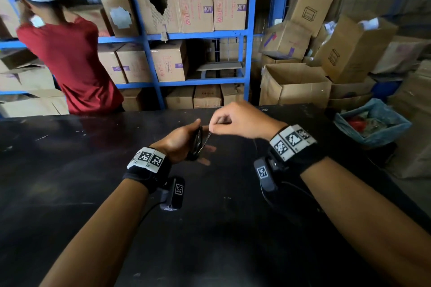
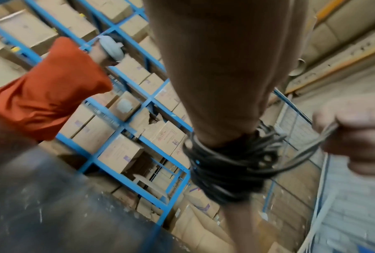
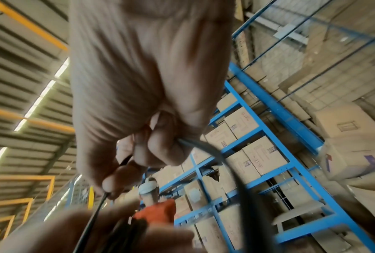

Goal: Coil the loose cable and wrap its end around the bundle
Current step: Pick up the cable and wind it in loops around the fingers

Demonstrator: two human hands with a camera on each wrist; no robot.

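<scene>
A black cable is coiled into a small bundle [image 1: 198,143] above the black table [image 1: 93,170]. My left hand [image 1: 184,140] holds the bundle, thumb on top, with the loops wound round part of the hand [image 2: 221,85]. The bundle [image 2: 225,164] looks tight and many-stranded in the left wrist view. My right hand [image 1: 235,121] is just right of it, fingers curled, pinching the loose strand [image 1: 206,138] that runs down into the coil. In the right wrist view, the right hand [image 3: 139,102] pinches the cable [image 3: 223,159], and the left hand [image 3: 63,236] is blurred below.
A person in a red shirt [image 1: 70,60] stands behind the table's far left edge, facing blue shelves [image 1: 144,37] stacked with cartons. Open cardboard boxes [image 1: 293,84] pile up at the back right. A bin with a blue liner [image 1: 370,121] sits off the table's right side.
</scene>
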